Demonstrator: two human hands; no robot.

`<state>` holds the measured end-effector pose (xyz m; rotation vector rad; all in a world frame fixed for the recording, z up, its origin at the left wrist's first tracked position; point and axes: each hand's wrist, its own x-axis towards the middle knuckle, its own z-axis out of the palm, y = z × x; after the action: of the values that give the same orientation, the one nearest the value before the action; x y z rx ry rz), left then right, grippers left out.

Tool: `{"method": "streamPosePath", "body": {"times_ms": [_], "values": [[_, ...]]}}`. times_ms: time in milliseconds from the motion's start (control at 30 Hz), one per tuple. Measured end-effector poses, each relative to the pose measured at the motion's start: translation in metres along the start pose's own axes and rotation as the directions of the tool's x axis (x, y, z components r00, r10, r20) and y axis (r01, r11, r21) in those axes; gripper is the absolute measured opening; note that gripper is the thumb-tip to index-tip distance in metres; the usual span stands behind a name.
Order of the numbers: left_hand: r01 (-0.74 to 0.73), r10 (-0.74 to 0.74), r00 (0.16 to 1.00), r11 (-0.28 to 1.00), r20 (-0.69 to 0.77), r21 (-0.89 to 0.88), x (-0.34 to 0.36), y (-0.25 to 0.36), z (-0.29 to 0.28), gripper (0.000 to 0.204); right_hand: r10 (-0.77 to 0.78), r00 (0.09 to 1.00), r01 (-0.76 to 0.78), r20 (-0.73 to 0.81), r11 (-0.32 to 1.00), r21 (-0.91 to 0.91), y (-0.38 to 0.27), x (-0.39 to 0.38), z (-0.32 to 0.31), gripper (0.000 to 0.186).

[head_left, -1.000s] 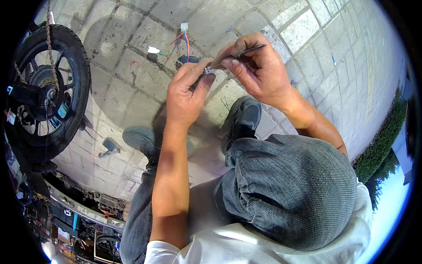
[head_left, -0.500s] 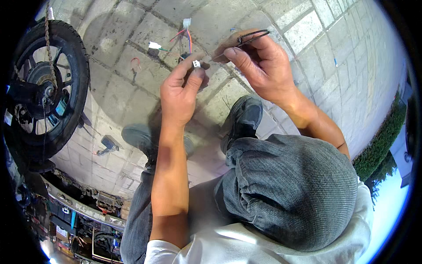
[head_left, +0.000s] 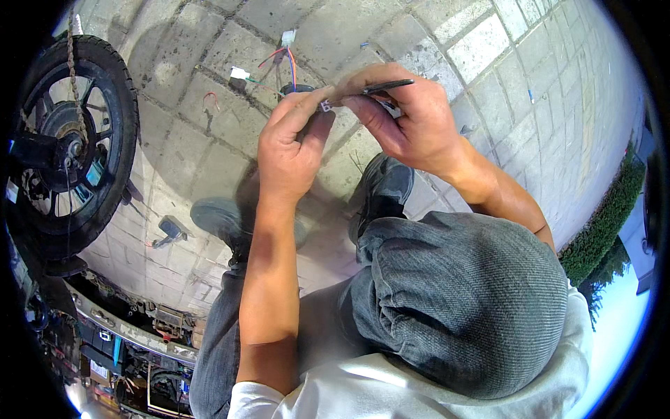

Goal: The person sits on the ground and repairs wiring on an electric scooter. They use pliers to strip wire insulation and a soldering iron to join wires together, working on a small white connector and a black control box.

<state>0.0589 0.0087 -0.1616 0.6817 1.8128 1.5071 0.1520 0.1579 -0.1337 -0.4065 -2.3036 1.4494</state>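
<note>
Between the thumb and fingers of my left hand (head_left: 289,150) sits a small white plastic wire connector (head_left: 326,106). My right hand (head_left: 419,119) is closed around a slim black tool (head_left: 388,86), seen nearly edge-on. The tool's tip end is hidden by my fingers, right at the connector. Beyond my left hand, a second white connector (head_left: 288,38) with red, blue and orange wires lies on the paving. To its left is another white connector (head_left: 239,72) with a thin green wire. A dark round object (head_left: 296,89) shows partly behind my left fingers.
At the left stands a black spoked wheel (head_left: 77,150) with a hanging chain (head_left: 75,77). A small grey-black part (head_left: 169,230) and a red wire scrap (head_left: 211,100) lie on the brick paving (head_left: 481,49). Lower left, an open bin (head_left: 132,335) holds tools and parts.
My hands have come together, the right moving left to the connector. The black tool has turned from a visible loop to edge-on. My left fingers now cover more of the connector.
</note>
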Motion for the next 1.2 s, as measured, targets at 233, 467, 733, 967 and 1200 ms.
{"method": "streamPosePath", "body": {"times_ms": [233,467,733,967,1200], "values": [[0.033,-0.033,0.999,0.999,-0.003,-0.004,-0.001,0.000,0.000,0.033,0.008,1.000,-0.008,0.016,1.000,0.003,-0.001,0.001,-0.001,0.017],[-0.120,0.113,0.992,0.980,0.048,0.158,0.002,0.003,-0.006,0.026,-0.131,0.952,0.161,0.277,0.983,-0.090,-0.011,0.015,-0.014,0.015],[-0.060,0.055,0.998,0.961,0.026,0.269,-0.005,0.013,0.001,0.019,0.151,0.978,-0.153,0.144,0.988,0.003,-0.005,0.002,-0.008,0.015],[-0.034,0.014,0.997,0.952,0.070,0.304,-0.003,0.010,-0.003,0.022,0.127,0.981,-0.137,0.146,0.989,0.062,-0.001,0.000,-0.005,0.013],[-0.028,0.003,0.997,0.944,0.077,0.328,-0.004,0.007,-0.005,0.017,-0.092,0.983,0.097,0.159,0.995,-0.029,0.011,-0.002,-0.001,0.007]]}}
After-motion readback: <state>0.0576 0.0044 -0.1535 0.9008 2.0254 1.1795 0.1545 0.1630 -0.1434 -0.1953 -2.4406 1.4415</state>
